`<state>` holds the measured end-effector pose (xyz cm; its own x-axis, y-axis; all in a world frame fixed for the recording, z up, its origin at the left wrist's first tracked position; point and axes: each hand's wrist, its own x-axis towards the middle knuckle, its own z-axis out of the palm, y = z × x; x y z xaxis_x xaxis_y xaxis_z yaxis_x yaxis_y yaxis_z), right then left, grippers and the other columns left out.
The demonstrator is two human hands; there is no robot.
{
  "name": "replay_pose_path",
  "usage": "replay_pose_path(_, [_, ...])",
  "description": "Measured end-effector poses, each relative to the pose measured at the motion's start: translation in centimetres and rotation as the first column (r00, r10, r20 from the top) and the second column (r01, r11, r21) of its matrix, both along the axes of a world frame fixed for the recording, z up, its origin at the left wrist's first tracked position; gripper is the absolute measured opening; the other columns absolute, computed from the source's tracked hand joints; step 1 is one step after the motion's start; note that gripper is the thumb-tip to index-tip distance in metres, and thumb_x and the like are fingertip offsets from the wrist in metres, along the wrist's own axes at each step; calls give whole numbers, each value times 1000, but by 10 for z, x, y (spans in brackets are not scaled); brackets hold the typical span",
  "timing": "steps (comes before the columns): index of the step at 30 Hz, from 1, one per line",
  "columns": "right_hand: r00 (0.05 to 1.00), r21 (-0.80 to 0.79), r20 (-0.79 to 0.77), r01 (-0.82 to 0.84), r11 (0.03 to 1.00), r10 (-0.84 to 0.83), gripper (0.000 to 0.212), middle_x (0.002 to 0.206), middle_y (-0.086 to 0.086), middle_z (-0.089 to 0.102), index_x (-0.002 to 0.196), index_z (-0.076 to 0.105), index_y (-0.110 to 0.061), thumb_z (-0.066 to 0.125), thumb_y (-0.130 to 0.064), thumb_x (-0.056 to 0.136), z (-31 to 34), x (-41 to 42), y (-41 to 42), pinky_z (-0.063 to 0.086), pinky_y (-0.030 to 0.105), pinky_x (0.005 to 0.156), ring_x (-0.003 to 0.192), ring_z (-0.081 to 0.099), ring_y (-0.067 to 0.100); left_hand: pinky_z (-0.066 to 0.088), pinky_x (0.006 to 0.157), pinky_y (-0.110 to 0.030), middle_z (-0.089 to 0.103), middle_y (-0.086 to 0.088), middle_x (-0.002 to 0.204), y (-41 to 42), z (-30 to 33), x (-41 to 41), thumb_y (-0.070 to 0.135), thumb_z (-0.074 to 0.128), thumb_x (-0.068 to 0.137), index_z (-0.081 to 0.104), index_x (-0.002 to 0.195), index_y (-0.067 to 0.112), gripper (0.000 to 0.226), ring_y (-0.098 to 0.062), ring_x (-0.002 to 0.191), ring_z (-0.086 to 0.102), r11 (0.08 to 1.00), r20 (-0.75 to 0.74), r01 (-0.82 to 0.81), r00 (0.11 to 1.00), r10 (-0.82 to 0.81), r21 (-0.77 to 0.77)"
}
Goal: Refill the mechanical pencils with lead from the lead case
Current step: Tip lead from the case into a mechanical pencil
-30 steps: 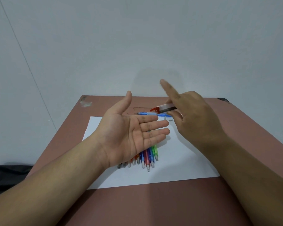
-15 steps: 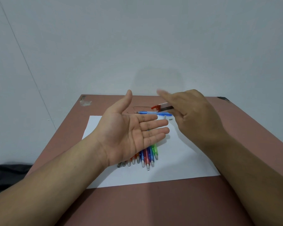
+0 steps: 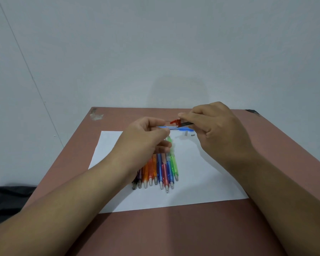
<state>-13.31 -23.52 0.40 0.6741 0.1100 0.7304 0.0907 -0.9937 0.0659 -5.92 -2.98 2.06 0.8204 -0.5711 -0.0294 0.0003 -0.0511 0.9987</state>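
My right hand (image 3: 218, 132) pinches the lead case (image 3: 181, 123), a slim dark case with a red flip cap that points left. My left hand (image 3: 146, 139) is palm down with curled fingers. Its thumb and forefinger close on the left end of a blue mechanical pencil (image 3: 183, 129), which lies crosswise at the far edge of the white paper (image 3: 201, 182). The case's cap hovers just above that pencil. Several coloured mechanical pencils (image 3: 161, 170) lie side by side on the paper, tips toward me, partly hidden under my left wrist.
Two small grey pieces (image 3: 188, 134) lie on the paper just below the blue pencil. The paper lies on a brown table (image 3: 174, 230) against a pale wall. A dark cloth (image 3: 7, 196) sits beyond the table's left edge.
My left hand has turned from open palm up to palm down and closed at the blue pencil's end. My right hand lowered its raised forefinger onto the lead case and shifted slightly left.
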Motion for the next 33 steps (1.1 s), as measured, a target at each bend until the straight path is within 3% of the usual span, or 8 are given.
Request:
replay_pose_path(2, [1000, -5, 19, -11, 1000, 12, 42, 108, 5, 72, 125, 72, -13, 79, -6, 85, 0, -1, 2, 56, 41, 73, 97, 61, 30, 61, 68, -24, 76, 6, 81, 1, 1, -2, 25, 67, 95, 67, 104, 24, 9, -10, 71, 73, 988, 211, -51, 977, 20, 143])
replay_pose_path(6, [1000, -10, 19, -19, 1000, 19, 43, 109, 4, 72, 127, 71, -15, 79, -4, 85, -1, 0, 2, 56, 44, 73, 98, 62, 31, 61, 67, -23, 75, 11, 76, 0, -1, -2, 31, 68, 94, 67, 100, 28, 7, -8, 64, 72, 985, 303, -65, 953, 14, 159])
replay_pose_path(10, [999, -26, 15, -50, 998, 51, 42, 108, 6, 73, 127, 70, -13, 77, -4, 87, -1, 0, 1, 57, 45, 74, 98, 62, 32, 57, 57, -16, 74, 8, 71, -1, -1, -2, 31, 68, 94, 69, 97, 25, 7, -9, 56, 69, 987, 277, -54, 961, 11, 150])
replay_pose_path(21, [996, -19, 5, -87, 996, 87, 39, 106, 1, 73, 124, 73, -17, 77, -4, 87, -2, 2, 5, 56, 45, 71, 94, 61, 29, 50, 50, -12, 74, -2, 69, -1, 1, -5, 28, 67, 95, 74, 87, 16, 16, -7, 50, 64, 989, 237, -77, 970, 45, 127])
replay_pose_path(27, [995, -15, 5, -101, 995, 101, 37, 105, 0, 73, 122, 75, -17, 77, -4, 87, 0, 1, 5, 56, 45, 70, 93, 61, 29, 49, 49, -13, 74, -1, 67, -1, 2, -4, 27, 67, 95, 75, 86, 13, 18, -7, 48, 63, 987, 226, -75, 973, 41, 144])
replay_pose_path(33, [995, -14, 6, -99, 995, 99, 37, 105, 0, 73, 122, 74, -19, 77, -5, 88, -1, 0, 5, 56, 45, 70, 95, 61, 29, 57, 59, -19, 75, -1, 72, -2, -1, -1, 30, 68, 94, 74, 83, 14, 21, -10, 53, 66, 985, 227, -72, 973, 35, 159])
